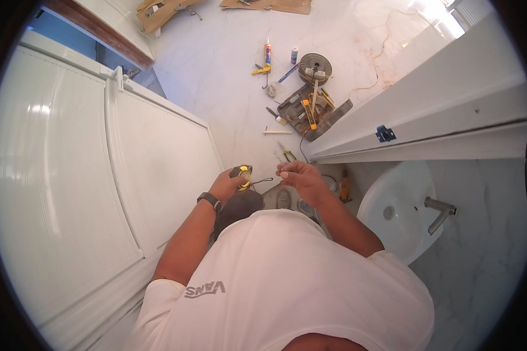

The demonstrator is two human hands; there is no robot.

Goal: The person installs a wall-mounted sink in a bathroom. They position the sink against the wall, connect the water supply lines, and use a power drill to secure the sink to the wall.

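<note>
My left hand (pixel 226 187), with a dark watch on its wrist, is wrapped round a black and yellow tape measure (pixel 242 173). From the tape measure a thin dark wrist cord (pixel 263 181) trails toward the right. Level with it and a short way off, my right hand (pixel 302 179) has its thumb and fingers pinched together. Whatever is between those fingertips is too small to make out. On the floor just beyond my hands lie green-handled pliers (pixel 288 155).
A white panelled door (pixel 164 140) stands close on my left. To the right are a white door frame (pixel 445 120) and a white washbasin (pixel 366 210) with a metal tap (pixel 440 212). Ahead lie an open tool case (pixel 291 112), a round reel (pixel 314 62) and a yellow caulking gun (pixel 262 69).
</note>
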